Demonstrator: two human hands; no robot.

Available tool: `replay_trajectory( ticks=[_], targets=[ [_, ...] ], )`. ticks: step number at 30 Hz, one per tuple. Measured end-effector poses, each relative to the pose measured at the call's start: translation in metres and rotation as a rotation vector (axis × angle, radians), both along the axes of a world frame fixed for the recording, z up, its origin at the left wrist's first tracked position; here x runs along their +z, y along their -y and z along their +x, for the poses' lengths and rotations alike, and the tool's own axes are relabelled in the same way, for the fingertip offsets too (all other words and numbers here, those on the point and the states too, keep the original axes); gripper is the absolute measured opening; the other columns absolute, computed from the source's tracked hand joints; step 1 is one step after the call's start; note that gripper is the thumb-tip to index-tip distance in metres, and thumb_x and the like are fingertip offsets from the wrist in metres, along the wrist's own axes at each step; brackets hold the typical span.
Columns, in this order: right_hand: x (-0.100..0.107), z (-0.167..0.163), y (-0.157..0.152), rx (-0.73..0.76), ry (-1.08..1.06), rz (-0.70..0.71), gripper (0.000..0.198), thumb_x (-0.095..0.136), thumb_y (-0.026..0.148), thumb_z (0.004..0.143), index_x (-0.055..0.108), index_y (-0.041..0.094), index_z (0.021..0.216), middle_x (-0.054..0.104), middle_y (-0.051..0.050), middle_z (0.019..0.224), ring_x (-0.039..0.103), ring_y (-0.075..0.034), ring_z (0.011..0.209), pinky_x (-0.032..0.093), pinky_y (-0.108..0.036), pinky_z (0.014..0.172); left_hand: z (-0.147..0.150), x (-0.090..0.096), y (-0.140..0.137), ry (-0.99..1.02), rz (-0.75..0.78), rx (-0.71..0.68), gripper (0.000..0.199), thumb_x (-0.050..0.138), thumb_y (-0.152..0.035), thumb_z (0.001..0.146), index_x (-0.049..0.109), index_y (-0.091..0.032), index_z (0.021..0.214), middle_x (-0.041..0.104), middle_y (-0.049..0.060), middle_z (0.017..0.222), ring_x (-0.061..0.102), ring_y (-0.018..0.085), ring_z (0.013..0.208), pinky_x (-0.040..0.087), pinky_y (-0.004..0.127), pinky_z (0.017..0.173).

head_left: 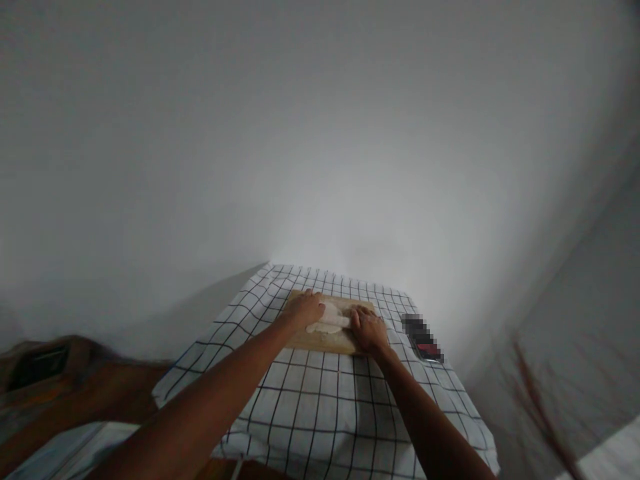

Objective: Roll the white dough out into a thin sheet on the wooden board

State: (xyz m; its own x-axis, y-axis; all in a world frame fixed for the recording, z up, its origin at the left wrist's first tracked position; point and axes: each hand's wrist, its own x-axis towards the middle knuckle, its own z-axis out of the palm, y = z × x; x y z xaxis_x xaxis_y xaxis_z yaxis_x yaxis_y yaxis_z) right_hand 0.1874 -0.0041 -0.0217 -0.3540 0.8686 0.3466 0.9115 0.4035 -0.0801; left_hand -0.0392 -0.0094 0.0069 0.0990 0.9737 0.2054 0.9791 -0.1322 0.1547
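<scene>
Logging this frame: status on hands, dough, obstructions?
Left hand, right hand flanking pale dough. Dough partly flat on wooden board. Pixelated object rightward, apart from hands.

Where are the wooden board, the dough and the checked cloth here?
Wooden board [320,343]: head view, bare near side.
Dough [323,328]: head view, flattened near part.
Checked cloth [313,398]: head view, near part.

I can't see the pale rod [342,321] beneath the left hand [307,309] or right hand [370,328]; the object [423,338] right of them is pixelated.
</scene>
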Motion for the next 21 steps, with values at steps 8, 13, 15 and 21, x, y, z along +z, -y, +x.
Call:
replay_trajectory(
  ticks=[8, 13, 15, 21],
  targets=[
    [0.013, -0.008, 0.011, -0.075, 0.039, -0.004, 0.056, 0.019, 0.048, 0.105, 0.068, 0.022, 0.099, 0.072, -0.011, 0.104, 0.069, -0.023, 0.092, 0.050, -0.035, 0.080, -0.004, -0.007, 0.009, -0.093, 0.143, 0.024, 0.040, 0.035, -0.031, 0.097, 0.071, -0.015, 0.106, 0.068, 0.017, 0.115, 0.062, 0.029, 0.111, 0.046, 0.043, 0.098],
    [0.012, -0.013, 0.011, -0.013, 0.098, -0.057, 0.064, 0.017, 0.052, 0.104, 0.072, 0.022, 0.092, 0.074, -0.014, 0.098, 0.069, -0.026, 0.088, 0.049, -0.038, 0.079, -0.011, -0.010, 0.003, -0.022, 0.086, -0.110, 0.039, 0.041, -0.020, 0.092, 0.065, -0.022, 0.122, 0.065, 0.007, 0.132, 0.058, 0.022, 0.123, 0.041, 0.037, 0.106],
    [0.011, -0.012, 0.009, 0.042, 0.095, -0.026, 0.056, 0.022, 0.048, 0.104, 0.071, 0.023, 0.095, 0.073, -0.012, 0.102, 0.066, -0.026, 0.094, 0.048, -0.037, 0.083, -0.014, -0.012, 0.003, -0.022, 0.127, -0.155, 0.040, 0.039, -0.022, 0.094, 0.064, -0.021, 0.124, 0.063, 0.007, 0.137, 0.055, 0.022, 0.128, 0.037, 0.037, 0.111],
    [0.017, -0.008, -0.015, 0.064, 0.068, 0.013, 0.042, 0.026, 0.034, 0.105, 0.063, 0.021, 0.119, 0.062, -0.012, 0.126, 0.054, -0.026, 0.117, 0.041, -0.041, 0.099, -0.015, -0.012, -0.007, 0.057, 0.018, -0.069, 0.045, 0.044, -0.032, 0.092, 0.059, -0.019, 0.132, 0.064, 0.010, 0.136, 0.057, 0.023, 0.126, 0.040, 0.036, 0.109]
  ],
)
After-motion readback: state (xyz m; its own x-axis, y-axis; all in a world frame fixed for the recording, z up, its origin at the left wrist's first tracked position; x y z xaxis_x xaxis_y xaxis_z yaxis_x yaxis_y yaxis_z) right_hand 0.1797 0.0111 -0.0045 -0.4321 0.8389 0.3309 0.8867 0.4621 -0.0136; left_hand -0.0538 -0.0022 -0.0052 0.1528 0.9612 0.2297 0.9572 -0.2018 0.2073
